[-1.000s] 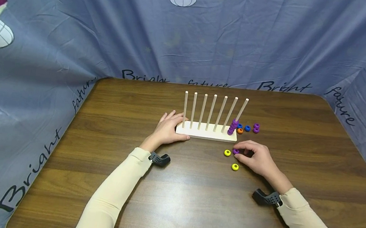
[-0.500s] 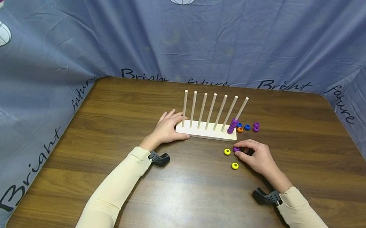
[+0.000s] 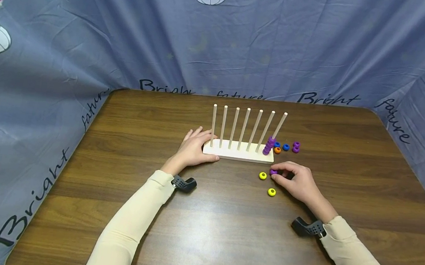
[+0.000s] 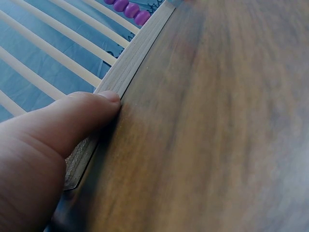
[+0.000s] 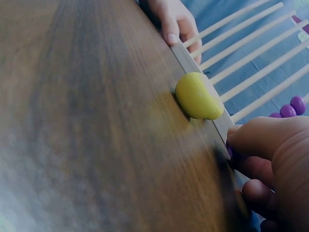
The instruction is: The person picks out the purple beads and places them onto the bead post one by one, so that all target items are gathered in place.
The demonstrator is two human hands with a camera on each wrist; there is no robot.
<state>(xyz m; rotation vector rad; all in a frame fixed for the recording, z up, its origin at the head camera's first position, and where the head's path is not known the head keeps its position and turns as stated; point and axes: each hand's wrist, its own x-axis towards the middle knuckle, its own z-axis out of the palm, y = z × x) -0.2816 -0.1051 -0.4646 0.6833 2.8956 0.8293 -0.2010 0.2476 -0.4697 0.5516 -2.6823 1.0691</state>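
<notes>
My left hand grips the left end of a pale wooden peg rack, thumb along its front edge and fingers behind. In the left wrist view the thumb presses the rack's side. Several upright pegs stand on the rack. A stack of purple beads is threaded on the rightmost peg; the other pegs are bare. My right hand pinches a loose purple bead between thumb and finger, just in front of the rack's right end. Its fingers hide part of that bead in the right wrist view.
Two yellow beads, one nearer the rack and one closer to me, lie left of my right hand. Beyond the rack's right end are blue beads, an orange bead and purple beads. A printed curtain surrounds the table.
The head view has shifted very slightly. Both hands keep nearly the same places, the left on the peg rack and the right at the purple bead.
</notes>
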